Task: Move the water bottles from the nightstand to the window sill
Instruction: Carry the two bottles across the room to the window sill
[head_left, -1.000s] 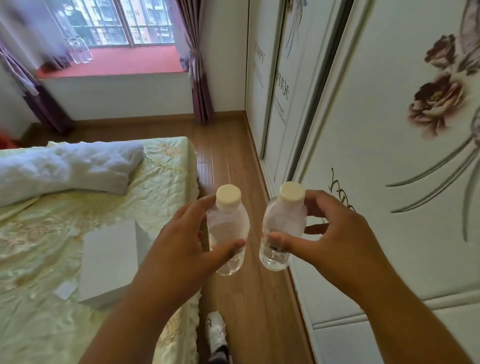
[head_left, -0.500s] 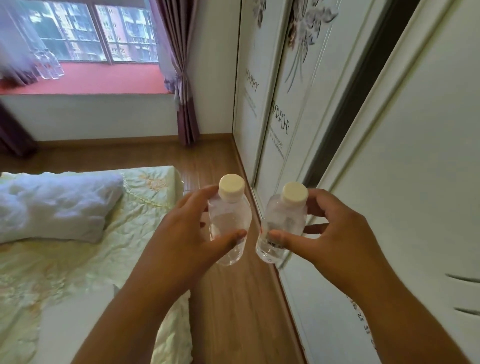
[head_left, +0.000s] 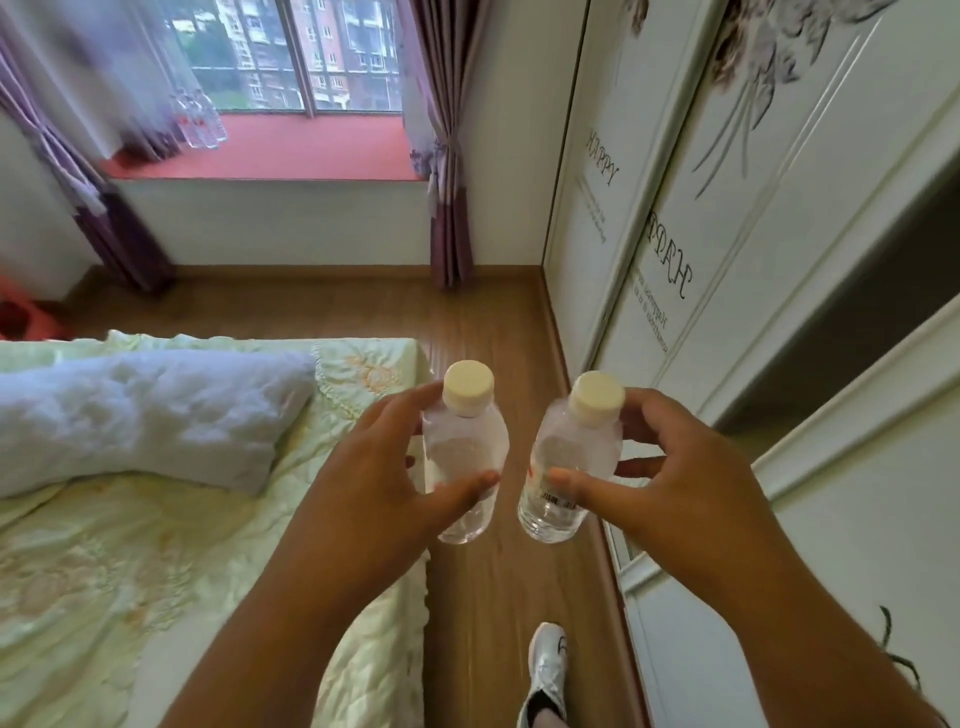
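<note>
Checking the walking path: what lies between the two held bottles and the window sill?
In the head view, bare wooden floor, then white wall below the window sill.

We see a bed (head_left: 156, 545) with a pale green quilted cover at 8 o'clock, a white rolled duvet (head_left: 135, 415) lying on it at 9. Wood floor (head_left: 488, 322) runs through the centre toward 12. White wardrobe doors (head_left: 727, 234) with floral prints and lettering fill 2–4 o'clock. Purple curtains (head_left: 447, 156) hang at 12 and 10. A white shoe (head_left: 548, 670) is on the floor at 6. Something red (head_left: 26, 317) at 9, cut off by the frame edge.
</note>
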